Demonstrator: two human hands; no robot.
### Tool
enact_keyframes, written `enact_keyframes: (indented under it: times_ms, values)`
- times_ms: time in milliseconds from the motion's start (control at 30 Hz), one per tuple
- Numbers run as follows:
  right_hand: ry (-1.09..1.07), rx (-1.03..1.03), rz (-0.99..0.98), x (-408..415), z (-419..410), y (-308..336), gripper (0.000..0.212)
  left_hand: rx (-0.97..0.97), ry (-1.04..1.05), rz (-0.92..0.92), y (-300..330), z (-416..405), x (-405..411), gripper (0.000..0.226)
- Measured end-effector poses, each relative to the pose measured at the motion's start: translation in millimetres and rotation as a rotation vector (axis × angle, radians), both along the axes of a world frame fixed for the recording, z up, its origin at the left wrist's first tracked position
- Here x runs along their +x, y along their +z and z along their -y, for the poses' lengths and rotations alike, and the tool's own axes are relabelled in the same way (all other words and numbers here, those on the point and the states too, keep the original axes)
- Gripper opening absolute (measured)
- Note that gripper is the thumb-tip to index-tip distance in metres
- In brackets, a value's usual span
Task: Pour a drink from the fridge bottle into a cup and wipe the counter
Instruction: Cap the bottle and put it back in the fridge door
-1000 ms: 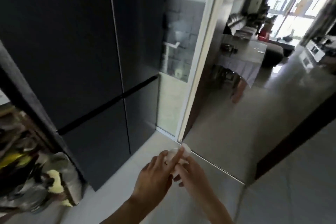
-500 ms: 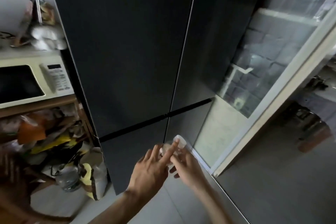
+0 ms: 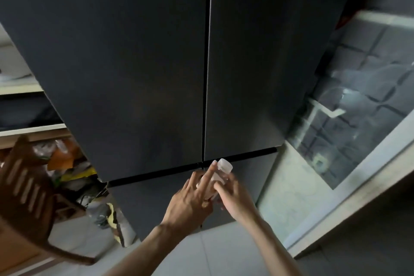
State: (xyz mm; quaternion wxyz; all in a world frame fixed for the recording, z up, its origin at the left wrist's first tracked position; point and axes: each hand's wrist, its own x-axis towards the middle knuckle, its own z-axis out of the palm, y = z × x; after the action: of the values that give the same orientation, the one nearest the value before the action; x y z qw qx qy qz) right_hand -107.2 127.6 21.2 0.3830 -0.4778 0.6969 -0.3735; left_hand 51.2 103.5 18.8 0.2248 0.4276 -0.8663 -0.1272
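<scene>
A tall dark fridge point(image 3: 156, 63) with two upper doors and lower drawers fills the view, all shut. In front of its lower seam, both hands hold a small clear bottle point(image 3: 216, 178) with a white cap point(image 3: 224, 165). My right hand point(image 3: 233, 197) wraps the bottle's body from the right. My left hand point(image 3: 190, 201) rests against its left side, with the index finger stretched up toward the cap. Most of the bottle is hidden by the fingers. No cup or counter is in view.
A wooden chair back point(image 3: 24, 188) stands at the lower left. Behind it, shelves hold cluttered bags point(image 3: 67, 163). A glass sliding door with a pale frame point(image 3: 349, 132) runs along the right. Pale tiled floor point(image 3: 212, 251) lies below.
The view has swung left, from the doorway and living room to face the fridge squarely. Both hands stay together on the small bottle, keeping the same grip.
</scene>
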Motion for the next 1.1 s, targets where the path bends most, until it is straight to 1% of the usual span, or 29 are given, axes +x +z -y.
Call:
enact_keyframes:
  times_ms: [67,167,233,267,300,400,433,467,567,633,700,733,767,833,867,1100]
  values:
    - [-0.062,0.009,0.022,-14,2,-7,0.048,0.114,0.072,-0.065,-12,9,-7,0.108]
    - [-0.147,0.039,0.048,-31,3,-18,0.037,0.404,0.194,-0.18,-48,32,-9,0.12]
    - [-0.197,0.041,0.053,-45,8,-27,0.044,0.598,0.289,-0.315,-71,52,-14,0.122]
    - [-0.193,0.043,0.038,-48,10,-29,0.05,0.708,0.361,-0.414,-78,58,-14,0.118]
    - [-0.18,0.048,0.028,-52,11,-32,0.055,0.836,0.435,-0.551,-83,64,-14,0.104]
    - [-0.199,0.061,-0.024,-66,21,-28,0.058,1.15,0.574,-1.034,-94,91,-27,0.027]
    - [-0.198,0.061,-0.058,-69,25,-24,0.056,1.208,0.609,-1.151,-94,99,-30,0.014]
    - [-0.191,0.068,-0.088,-72,31,-19,0.053,1.245,0.626,-1.242,-95,108,-33,0.011]
    - [-0.17,0.081,-0.157,-80,44,-10,0.045,1.343,0.643,-1.484,-101,128,-42,0.013]
    - [-0.15,0.067,-0.219,-82,54,-7,0.042,1.383,0.644,-1.645,-105,146,-47,0.021]
    - [-0.135,0.047,-0.276,-83,64,-6,0.043,1.407,0.65,-1.767,-110,164,-49,0.037]
    - [-0.129,0.046,-0.294,-83,66,-5,0.043,1.411,0.652,-1.818,-110,171,-51,0.039]
    - [-0.114,0.045,-0.312,-83,67,-4,0.043,1.422,0.648,-1.87,-111,177,-51,0.036]
    - [-0.071,0.045,-0.356,-81,69,-3,0.045,1.449,0.654,-1.921,-111,182,-52,0.016]
    - [-0.046,0.042,-0.37,-81,70,-2,0.047,1.447,0.68,-1.941,-113,184,-53,0.009]
    - [0.085,0.033,-0.399,-90,78,-8,0.056,1.418,0.685,-1.873,-123,181,-56,0.013]
